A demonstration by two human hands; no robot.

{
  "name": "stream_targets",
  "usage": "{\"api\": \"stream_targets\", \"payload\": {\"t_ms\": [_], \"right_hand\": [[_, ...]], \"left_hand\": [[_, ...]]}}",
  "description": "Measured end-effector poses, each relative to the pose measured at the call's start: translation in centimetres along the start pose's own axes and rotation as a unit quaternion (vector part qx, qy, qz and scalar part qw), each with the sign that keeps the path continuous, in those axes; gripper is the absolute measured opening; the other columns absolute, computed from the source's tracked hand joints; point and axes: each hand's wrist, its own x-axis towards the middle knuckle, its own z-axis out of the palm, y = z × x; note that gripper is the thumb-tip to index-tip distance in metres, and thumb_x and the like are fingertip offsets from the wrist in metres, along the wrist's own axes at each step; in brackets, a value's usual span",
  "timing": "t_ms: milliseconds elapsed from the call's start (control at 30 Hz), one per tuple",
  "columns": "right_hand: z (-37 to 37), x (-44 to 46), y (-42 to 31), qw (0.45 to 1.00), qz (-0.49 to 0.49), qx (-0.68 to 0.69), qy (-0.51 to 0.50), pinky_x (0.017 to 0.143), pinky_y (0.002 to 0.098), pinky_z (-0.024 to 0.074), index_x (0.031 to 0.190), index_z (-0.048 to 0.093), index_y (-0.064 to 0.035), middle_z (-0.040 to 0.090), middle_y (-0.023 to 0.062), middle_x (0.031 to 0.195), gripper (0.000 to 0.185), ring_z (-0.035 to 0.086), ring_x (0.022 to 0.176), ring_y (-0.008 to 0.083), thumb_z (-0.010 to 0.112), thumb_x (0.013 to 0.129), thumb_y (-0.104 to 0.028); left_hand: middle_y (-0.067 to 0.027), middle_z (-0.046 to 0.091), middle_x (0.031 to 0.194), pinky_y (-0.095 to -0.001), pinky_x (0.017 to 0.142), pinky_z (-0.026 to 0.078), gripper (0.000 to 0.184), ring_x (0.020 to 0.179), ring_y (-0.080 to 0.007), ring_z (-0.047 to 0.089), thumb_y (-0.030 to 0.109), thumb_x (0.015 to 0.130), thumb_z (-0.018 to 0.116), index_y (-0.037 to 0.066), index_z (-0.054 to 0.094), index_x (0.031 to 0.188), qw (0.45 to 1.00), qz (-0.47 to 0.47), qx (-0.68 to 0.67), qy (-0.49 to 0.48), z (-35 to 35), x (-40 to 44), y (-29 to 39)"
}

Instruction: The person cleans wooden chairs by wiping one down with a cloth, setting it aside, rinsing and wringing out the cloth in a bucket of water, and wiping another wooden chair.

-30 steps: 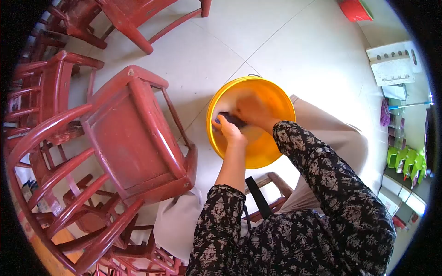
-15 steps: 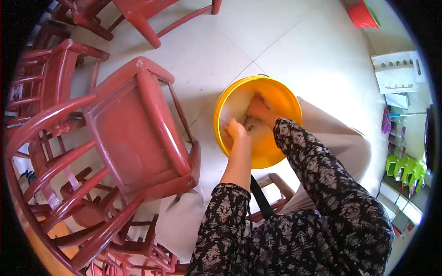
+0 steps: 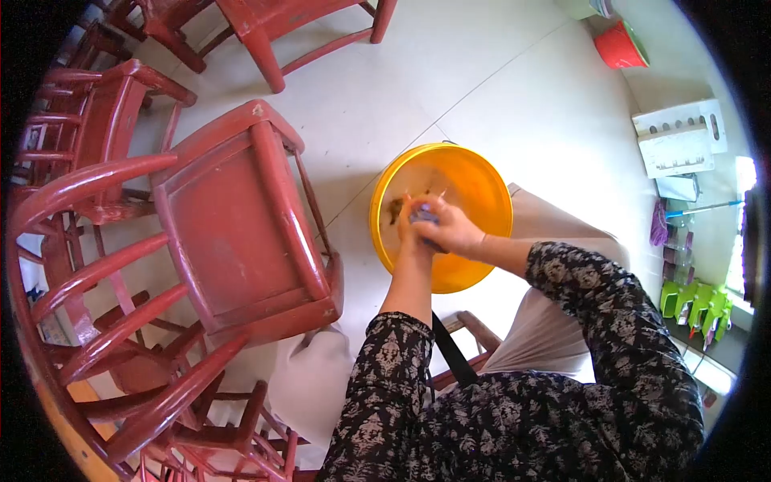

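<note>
A yellow bucket (image 3: 494, 193) stands on the floor in front of me, with cloudy liquid inside. Over it, my two hands are brought together. My right hand (image 3: 451, 227) is closed round a small blue-grey thing (image 3: 423, 215), too small and covered to name. Pressed against that same thing from the left is my left hand (image 3: 407, 218), its fingers partly hidden by the right one. A brown clump (image 3: 395, 209) shows in the bucket just left of my hands.
A red wooden chair (image 3: 241, 225) stands close on the left, with more red chairs behind it. A red bucket (image 3: 621, 44) is at the upper right. Along the right wall are a white rack (image 3: 683, 136) and green clips (image 3: 697, 309).
My right hand has come up out of the bucket's liquid and joined my left hand, with a small blue-grey thing now between them. The view has shifted slightly.
</note>
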Motion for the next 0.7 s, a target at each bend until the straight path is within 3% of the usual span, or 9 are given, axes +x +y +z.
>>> {"api": "stream_targets", "payload": {"t_ms": [67,267,300,400,467,533,600,667,700], "right_hand": [[0.3,0.3,-0.1,0.998,-0.016,-0.057,-0.006,0.076,0.0376,0.0462,0.104,0.050,-0.0024,0.059,0.0224,0.094,0.035,0.059,0.086,0.0321,0.056,0.080,-0.027],[0.8,4.6,4.7,0.969,0.032,-0.234,-0.070,0.069,0.0435,0.0474,0.099,0.054,0.0015,0.059,0.0267,0.087,0.035,0.058,0.078,0.0407,0.045,0.087,-0.031],[1.1,5.1,4.9,0.973,0.043,-0.228,-0.015,0.070,0.0442,0.0466,0.096,0.055,0.0009,0.059,0.0263,0.088,0.036,0.058,0.080,0.0407,0.043,0.088,-0.032],[1.3,8.1,7.6,0.972,0.109,-0.197,0.066,0.075,0.0455,0.0447,0.095,0.055,-0.0009,0.059,0.0259,0.092,0.036,0.056,0.086,0.0409,0.041,0.088,-0.033],[1.4,9.1,8.6,0.966,0.165,-0.173,0.093,0.077,0.0460,0.0436,0.097,0.054,-0.0021,0.058,0.0257,0.095,0.036,0.055,0.089,0.0411,0.040,0.089,-0.034],[1.3,9.3,9.9,0.951,0.214,-0.131,0.180,0.081,0.0454,0.0421,0.101,0.051,-0.0038,0.057,0.0252,0.098,0.034,0.054,0.094,0.0408,0.039,0.089,-0.033],[1.1,9.0,11.6,0.957,0.175,-0.137,0.187,0.081,0.0448,0.0428,0.104,0.049,-0.0037,0.058,0.0241,0.098,0.033,0.055,0.093,0.0398,0.041,0.088,-0.032],[1.4,7.9,11.6,0.946,0.012,-0.272,0.177,0.077,0.0442,0.0454,0.103,0.050,-0.0040,0.060,0.0210,0.096,0.031,0.057,0.089,0.0382,0.044,0.086,-0.029],[1.7,7.6,11.1,0.947,0.013,-0.271,0.174,0.077,0.0442,0.0454,0.103,0.050,-0.0040,0.060,0.0210,0.096,0.031,0.057,0.089,0.0382,0.044,0.086,-0.029]], "left_hand": [[-0.0096,0.059,0.097,-0.0372,0.072,0.050,0.042,0.086,-0.0245,0.058,0.048,0.085,0.045,0.010,0.056,0.102,0.996,0.019,-0.061,-0.056,0.0,-0.2,-0.5],[-0.0109,0.057,0.100,-0.0395,0.071,0.050,0.039,0.088,-0.0248,0.057,0.041,0.085,0.049,0.010,0.053,0.108,0.992,0.069,0.033,0.100,2.2,-0.8,-1.1],[-0.0087,0.057,0.097,-0.0335,0.072,0.049,0.038,0.086,-0.0225,0.058,0.041,0.092,0.035,0.008,0.055,0.100,0.983,0.092,0.078,0.137,3.8,-1.3,-0.6],[-0.0117,0.053,0.107,-0.0320,0.080,0.046,0.037,0.094,-0.0222,0.055,0.035,0.093,0.037,0.003,0.049,0.108,0.944,0.184,0.112,0.250,4.5,-1.8,-0.4],[-0.0120,0.048,0.115,-0.0312,0.085,0.043,0.042,0.098,-0.0210,0.051,0.034,0.092,0.039,-0.001,0.042,0.116,0.913,0.278,0.197,0.223,3.8,-0.7,-0.6],[-0.0112,0.046,0.119,-0.0322,0.089,0.039,0.044,0.101,-0.0215,0.047,0.033,0.091,0.043,0.000,0.038,0.121,0.909,0.262,0.173,0.275,1.2,0.8,-0.5],[-0.0112,0.041,0.124,-0.0348,0.091,0.037,0.045,0.103,-0.0229,0.046,0.031,0.089,0.046,0.001,0.036,0.122,0.913,0.231,0.034,0.334,-4.2,4.1,-0.8],[-0.0127,0.033,0.133,-0.0357,0.098,0.031,0.048,0.115,-0.0243,0.040,0.028,0.087,0.049,0.002,0.034,0.126,0.894,0.236,0.084,0.372,-4.9,4.5,-1.4],[-0.0128,0.029,0.137,-0.0350,0.101,0.027,0.052,0.120,-0.0245,0.035,0.027,0.087,0.049,0.003,0.031,0.129,0.887,0.227,0.134,0.379,-7.7,6.3,-1.6]]}}
